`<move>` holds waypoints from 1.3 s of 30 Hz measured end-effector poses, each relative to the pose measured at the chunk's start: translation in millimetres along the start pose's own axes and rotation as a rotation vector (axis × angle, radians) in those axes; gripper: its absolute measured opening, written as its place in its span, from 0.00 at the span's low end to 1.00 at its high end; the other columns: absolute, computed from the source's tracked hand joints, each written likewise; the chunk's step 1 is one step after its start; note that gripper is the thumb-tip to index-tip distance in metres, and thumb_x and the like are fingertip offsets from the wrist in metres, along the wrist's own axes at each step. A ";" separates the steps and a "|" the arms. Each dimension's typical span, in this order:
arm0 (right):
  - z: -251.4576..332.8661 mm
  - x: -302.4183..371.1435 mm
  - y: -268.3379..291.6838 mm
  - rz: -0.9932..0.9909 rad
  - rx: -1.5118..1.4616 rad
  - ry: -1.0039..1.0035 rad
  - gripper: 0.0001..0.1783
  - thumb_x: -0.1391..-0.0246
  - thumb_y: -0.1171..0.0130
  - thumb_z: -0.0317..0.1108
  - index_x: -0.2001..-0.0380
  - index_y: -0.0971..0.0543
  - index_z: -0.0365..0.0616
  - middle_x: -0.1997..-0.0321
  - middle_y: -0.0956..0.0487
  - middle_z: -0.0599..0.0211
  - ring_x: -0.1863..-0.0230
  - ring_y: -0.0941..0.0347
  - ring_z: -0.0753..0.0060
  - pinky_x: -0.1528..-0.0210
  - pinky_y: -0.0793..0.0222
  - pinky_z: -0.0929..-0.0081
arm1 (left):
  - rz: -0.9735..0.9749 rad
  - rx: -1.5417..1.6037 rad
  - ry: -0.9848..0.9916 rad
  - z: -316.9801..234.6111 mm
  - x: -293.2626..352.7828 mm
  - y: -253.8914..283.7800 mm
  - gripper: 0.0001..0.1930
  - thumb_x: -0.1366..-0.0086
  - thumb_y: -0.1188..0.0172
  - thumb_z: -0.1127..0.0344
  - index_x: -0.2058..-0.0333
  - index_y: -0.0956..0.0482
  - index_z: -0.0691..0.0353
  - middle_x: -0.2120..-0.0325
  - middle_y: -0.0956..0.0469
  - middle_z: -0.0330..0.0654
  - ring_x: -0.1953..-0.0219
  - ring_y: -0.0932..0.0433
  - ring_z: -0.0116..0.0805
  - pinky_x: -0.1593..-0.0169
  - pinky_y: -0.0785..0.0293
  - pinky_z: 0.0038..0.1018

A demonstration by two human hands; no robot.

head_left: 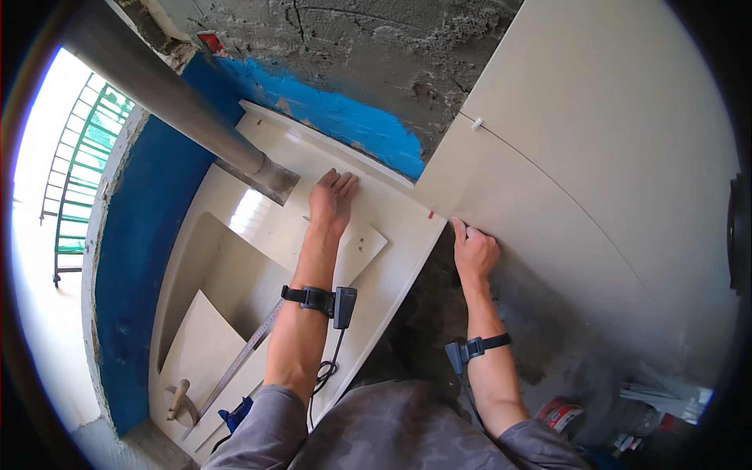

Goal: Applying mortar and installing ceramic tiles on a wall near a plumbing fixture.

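- Head view: left hand (334, 202) is curling over the pale table (409, 235) at ten o'clock;
- right hand (475, 249) is curling beside the panel (619, 149) spreading toward two o'clock;
- I cannot tell either hand's hold.

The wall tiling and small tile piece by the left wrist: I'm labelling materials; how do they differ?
The wall tiling is far larger than the small tile piece. The tiling stands upright; the piece lies flat on the ledge. A dark joint crosses the tiling, while the piece bears two small dark spots. Both look pale and smooth.
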State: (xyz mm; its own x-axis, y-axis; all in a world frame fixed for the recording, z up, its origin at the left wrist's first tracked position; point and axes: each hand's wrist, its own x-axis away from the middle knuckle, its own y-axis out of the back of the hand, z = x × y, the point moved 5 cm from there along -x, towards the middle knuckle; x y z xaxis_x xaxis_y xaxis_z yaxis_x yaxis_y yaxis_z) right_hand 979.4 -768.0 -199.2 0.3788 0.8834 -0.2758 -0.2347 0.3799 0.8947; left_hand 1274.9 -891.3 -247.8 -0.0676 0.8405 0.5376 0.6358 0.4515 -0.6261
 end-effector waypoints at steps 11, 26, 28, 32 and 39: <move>-2.1 -1.2 -1.1 -0.084 0.035 0.107 0.30 0.42 0.33 0.53 0.90 0.22 0.44 0.85 0.23 0.50 0.81 0.26 0.38 0.77 0.32 0.46 | 0.119 -0.076 -0.003 5.3 -1.3 -16.6 0.33 0.21 0.61 0.64 0.31 0.60 0.86 0.31 0.46 0.72 0.29 0.40 0.59 0.25 0.42 0.42; 45.4 21.4 -15.7 0.115 -0.082 0.363 0.21 0.38 0.36 0.49 0.76 0.16 0.43 0.76 0.18 0.51 0.74 0.22 0.42 0.70 0.29 0.46 | 0.117 -1.122 -0.185 -19.2 249.6 117.2 0.17 0.28 0.42 0.58 0.58 0.18 0.71 0.68 0.17 0.42 0.63 0.21 0.31 0.57 0.24 0.30; 95.4 53.8 -15.7 0.312 -0.261 0.698 0.11 0.42 0.33 0.39 0.68 0.17 0.41 0.69 0.19 0.50 0.65 0.22 0.43 0.62 0.27 0.50 | -0.043 -1.057 -0.045 -18.8 304.7 161.1 0.16 0.28 0.42 0.58 0.63 0.18 0.69 0.67 0.16 0.43 0.64 0.20 0.30 0.58 0.24 0.30; 210.0 136.6 16.5 0.529 -0.415 1.231 0.21 0.54 0.25 0.38 0.58 0.19 0.41 0.52 0.25 0.54 0.47 0.29 0.48 0.46 0.31 0.53 | -0.328 -0.701 0.002 -41.3 390.2 222.9 0.15 0.28 0.43 0.59 0.60 0.18 0.68 0.66 0.16 0.44 0.65 0.18 0.29 0.61 0.22 0.28; 262.8 191.0 -5.0 0.771 -0.104 1.552 0.39 0.64 0.19 0.41 0.46 0.23 0.42 0.49 0.27 0.54 0.45 0.32 0.50 0.42 0.35 0.56 | -0.957 -0.237 -0.340 -65.3 472.3 360.3 0.13 0.30 0.41 0.64 0.58 0.21 0.71 0.68 0.17 0.45 0.70 0.18 0.31 0.67 0.21 0.26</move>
State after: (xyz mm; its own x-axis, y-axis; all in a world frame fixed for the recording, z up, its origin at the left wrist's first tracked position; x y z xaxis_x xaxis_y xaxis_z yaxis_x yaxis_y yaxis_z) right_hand 1288.2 -673.2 -164.1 -0.9661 0.2510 0.0599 -0.0081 -0.2614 0.9652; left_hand 1522.3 -351.2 -182.6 -0.8122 0.2187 0.5408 0.3344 0.9342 0.1244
